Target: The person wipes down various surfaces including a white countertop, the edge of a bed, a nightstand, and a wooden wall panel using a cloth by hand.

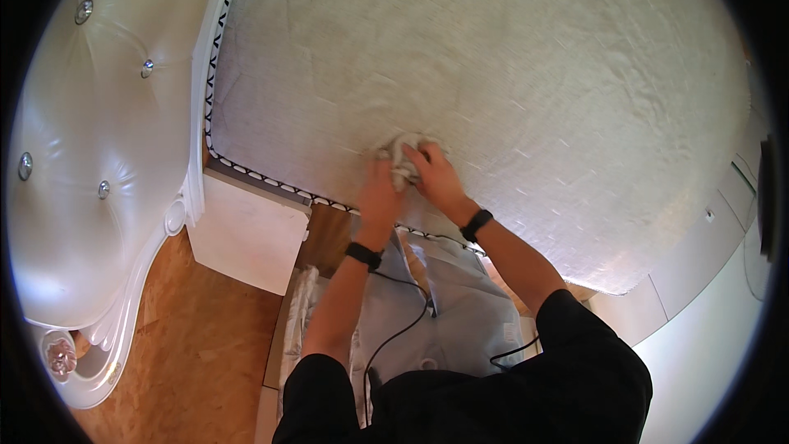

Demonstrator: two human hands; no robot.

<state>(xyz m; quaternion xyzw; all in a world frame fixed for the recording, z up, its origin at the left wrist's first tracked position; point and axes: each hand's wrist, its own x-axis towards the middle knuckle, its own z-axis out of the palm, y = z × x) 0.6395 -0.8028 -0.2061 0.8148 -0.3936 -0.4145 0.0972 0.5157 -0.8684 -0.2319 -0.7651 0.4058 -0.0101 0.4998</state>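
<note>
Both hands meet at a crumpled pale cloth (405,157), which lies bunched on the near part of a light-coloured mattress (493,61). My right hand (441,185) grips the cloth from the right, with thumb and fingers bent around it. On the other side my left hand (379,197) holds its left edge; that hand is blurred, and its fingertips are hard to make out. The mattress surface has faint creases and short stitch-like marks. A black and white edging (271,182) runs along its rim.
A tufted cream headboard (111,105) with crystal buttons stands at left. A white bedside cabinet (246,228) sits by the mattress corner. Below my arms is a grey apron-like sheet (456,308). Black cables (400,327) run from both wrist bands. Wood-look floor (203,333) shows at lower left.
</note>
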